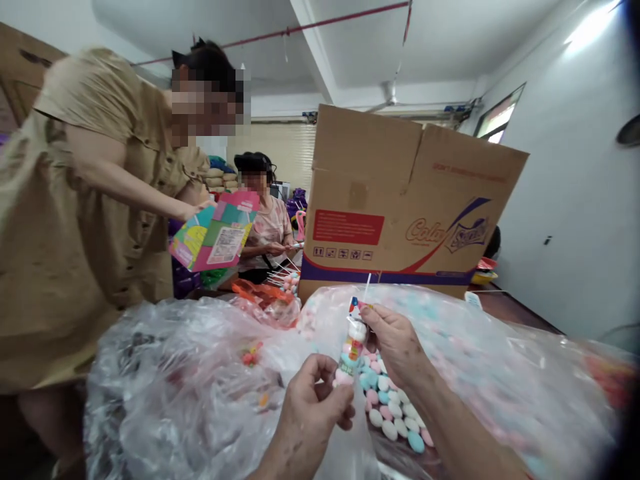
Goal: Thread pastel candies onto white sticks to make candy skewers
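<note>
Between my two hands is a wrapped marshmallow skewer [351,353], a column of pink, white and blue pieces in a clear printed sleeve with a white stick out of the top. My left hand [315,400] pinches its lower end. At the upper end, the thumb and fingers of my right hand [395,337] close on the sleeve near the stick. Loose pastel marshmallows [395,407] in pink, blue and white lie just below my right hand.
A big cardboard box [400,200] stands behind. Clear plastic bags [165,387] cover the left side; a marshmallow-filled bag [500,360] spreads right. One person [115,167] at left holds a colourful carton [220,230]; another [265,220] sits farther back near stick sweets [287,277].
</note>
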A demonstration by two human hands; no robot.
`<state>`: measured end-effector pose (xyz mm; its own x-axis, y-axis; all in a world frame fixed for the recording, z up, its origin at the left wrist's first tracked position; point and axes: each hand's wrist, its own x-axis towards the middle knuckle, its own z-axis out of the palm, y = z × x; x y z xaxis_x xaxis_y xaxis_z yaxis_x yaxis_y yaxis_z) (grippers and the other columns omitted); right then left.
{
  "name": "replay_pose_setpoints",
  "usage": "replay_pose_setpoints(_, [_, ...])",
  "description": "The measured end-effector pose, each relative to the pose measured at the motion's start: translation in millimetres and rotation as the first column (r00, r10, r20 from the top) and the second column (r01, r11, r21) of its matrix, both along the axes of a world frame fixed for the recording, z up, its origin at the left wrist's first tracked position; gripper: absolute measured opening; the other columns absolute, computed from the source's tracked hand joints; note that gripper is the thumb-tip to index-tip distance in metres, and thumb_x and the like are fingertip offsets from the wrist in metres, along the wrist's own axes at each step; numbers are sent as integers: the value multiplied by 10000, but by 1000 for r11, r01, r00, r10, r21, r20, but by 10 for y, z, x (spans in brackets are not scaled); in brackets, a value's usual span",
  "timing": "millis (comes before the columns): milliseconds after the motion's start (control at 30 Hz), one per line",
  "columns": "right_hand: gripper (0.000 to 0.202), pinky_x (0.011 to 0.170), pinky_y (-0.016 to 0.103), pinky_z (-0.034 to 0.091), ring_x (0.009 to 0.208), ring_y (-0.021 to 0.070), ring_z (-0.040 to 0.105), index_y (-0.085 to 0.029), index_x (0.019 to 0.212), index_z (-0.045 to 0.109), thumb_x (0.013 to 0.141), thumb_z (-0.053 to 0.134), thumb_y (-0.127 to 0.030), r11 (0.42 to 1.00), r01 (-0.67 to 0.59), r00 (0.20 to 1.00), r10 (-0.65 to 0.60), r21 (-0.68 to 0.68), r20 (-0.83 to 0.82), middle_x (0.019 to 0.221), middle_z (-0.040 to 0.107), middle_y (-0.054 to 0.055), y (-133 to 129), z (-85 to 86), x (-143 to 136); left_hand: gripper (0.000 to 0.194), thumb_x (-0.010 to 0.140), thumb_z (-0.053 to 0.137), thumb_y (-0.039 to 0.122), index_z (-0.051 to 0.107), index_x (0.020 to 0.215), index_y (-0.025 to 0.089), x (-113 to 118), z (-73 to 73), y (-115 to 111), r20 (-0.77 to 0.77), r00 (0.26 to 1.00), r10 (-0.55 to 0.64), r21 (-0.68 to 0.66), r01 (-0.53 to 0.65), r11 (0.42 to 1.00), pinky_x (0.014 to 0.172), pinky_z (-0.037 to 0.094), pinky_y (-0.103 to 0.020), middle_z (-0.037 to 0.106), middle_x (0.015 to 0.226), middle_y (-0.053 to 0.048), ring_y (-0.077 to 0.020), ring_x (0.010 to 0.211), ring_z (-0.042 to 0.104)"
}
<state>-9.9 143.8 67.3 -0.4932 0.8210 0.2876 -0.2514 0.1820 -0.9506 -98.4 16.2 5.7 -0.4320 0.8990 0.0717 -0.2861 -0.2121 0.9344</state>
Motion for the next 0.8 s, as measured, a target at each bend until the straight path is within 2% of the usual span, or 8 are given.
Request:
replay_pose_setpoints(167, [501, 341, 194, 246, 357, 71, 351, -169, 596, 604, 643, 809, -624, 998, 46, 999, -46, 53, -16, 421, 452, -48, 30, 113, -333, 223, 784, 694, 278, 525, 897, 188, -274, 143, -17, -109, 993, 48, 4, -48, 999, 521, 502, -256, 558, 689, 35, -157, 600, 619])
replay_pose_setpoints(233, [507, 335, 189, 253, 358, 71, 357, -170, 587, 597, 632, 812, -627, 996, 63, 997, -61, 58, -40, 416, 456, -46, 24, 131, -452, 221, 805, 678, 289, 548, 951, 186, -346, 222, -46, -220, 968, 119, 19, -118, 993, 628, 534, -294, 598, 810, -13, -199, 755, 651])
replay_pose_setpoints(333, [528, 325, 181, 279, 360, 72, 380, -171, 595, 592, 596, 827, -643, 997, 75, 995, -73, 31, -67, 426, 490, -35, 19, 158, -631, 475, 785, 728, 271, 536, 1213, 197, -419, 307, -56, -452, 871, 191, 53, -187, 981, 833, 522, -367, 620, 1136, -95, -244, 945, 631])
replay_pose_setpoints(433, [545, 316, 178, 302, 351, 78, 401, -176, 603, 579, 566, 841, -653, 999, 52, 995, -53, -10, -88, 425, 513, -29, 16, 214, -800, 774, 674, 798, 171, 474, 1375, 212, -494, 348, 29, -616, 752, 236, 101, -222, 970, 939, 466, -422, 554, 1339, -135, -311, 1068, 595])
replay_pose_setpoints(533, [534, 323, 182, 330, 358, 88, 430, -173, 619, 586, 557, 852, -632, 999, -17, 994, 12, -40, -112, 438, 540, -17, 13, 287, -935, 626, 691, 687, 87, 553, 1292, 198, -630, 415, 149, -645, 682, 345, 174, -308, 935, 965, 431, -435, 596, 1263, -136, -339, 1151, 559])
replay_pose_setpoints(600, [515, 349, 189, 361, 400, 102, 480, -162, 655, 622, 556, 857, -609, 994, -100, 987, 94, -42, -129, 499, 587, 3, 22, 319, -999, 450, 715, 611, 90, 599, 1153, 192, -764, 487, 196, -550, 768, 328, 142, -301, 943, 852, 478, -398, 654, 1066, -97, -283, 966, 628])
replay_pose_setpoints(700, [477, 404, 190, 386, 480, 107, 531, -149, 718, 671, 586, 850, -570, 990, -140, 977, 137, -6, -162, 604, 631, 16, 63, 312, -1073, 276, 694, 603, 139, 598, 969, 167, -1003, 564, 214, -144, 984, 102, 78, -91, 993, 668, 526, -334, 674, 907, -64, -211, 732, 661])
replay_pose_setpoints(800, [453, 427, 195, 369, 497, 98, 509, -151, 747, 682, 594, 848, -544, 995, -96, 983, 95, -3, -158, 627, 625, 4, 119, 266, -1143, 293, 643, 607, 156, 620, 934, 122, -1238, 543, 231, 185, 971, -150, 205, 111, 972, 534, 542, -285, 703, 892, -98, -194, 659, 677])
